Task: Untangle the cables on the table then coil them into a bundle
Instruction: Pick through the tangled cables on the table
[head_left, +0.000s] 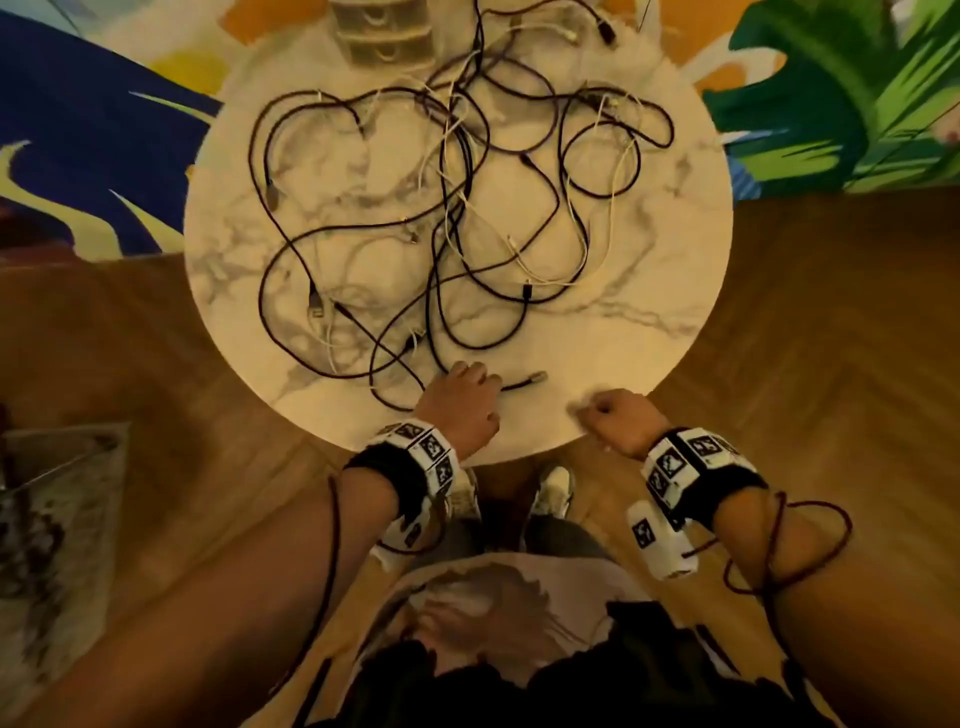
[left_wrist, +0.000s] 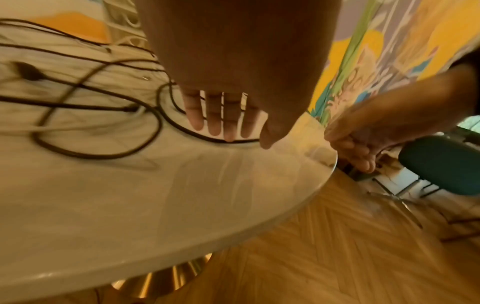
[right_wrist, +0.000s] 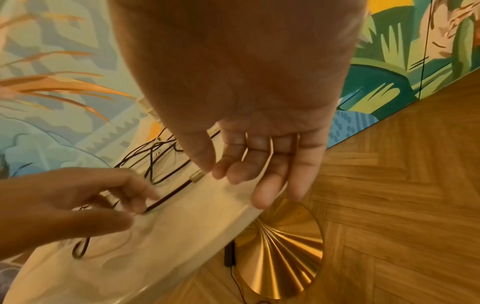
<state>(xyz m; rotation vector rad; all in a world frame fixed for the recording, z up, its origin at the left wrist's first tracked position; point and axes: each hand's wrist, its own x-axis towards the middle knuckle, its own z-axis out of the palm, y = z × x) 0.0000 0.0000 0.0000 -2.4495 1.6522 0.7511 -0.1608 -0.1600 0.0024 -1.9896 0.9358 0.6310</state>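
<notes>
Across the round marble-patterned worktop (head_left: 649, 249) lies a tangle of dark and white cables (head_left: 447, 208), with a small drawer unit (head_left: 384, 31) at the worktop's far edge. Herringbone wood floor (head_left: 831, 338) and a painted leaf mural (head_left: 841, 88) surround the worktop, which stands on a gold fluted base (right_wrist: 280, 253). At the worktop's near edge, the left hand (head_left: 460, 402) presses its straight fingers onto a dark cable end (head_left: 524, 382). Beside it the right hand (head_left: 615, 418) hangs over the worktop's rim, loosely curled and holding nothing.

Herringbone wood floor (head_left: 810, 322), leafy mural wall (head_left: 841, 93), perhaps teal chair (left_wrist: 441, 164).
</notes>
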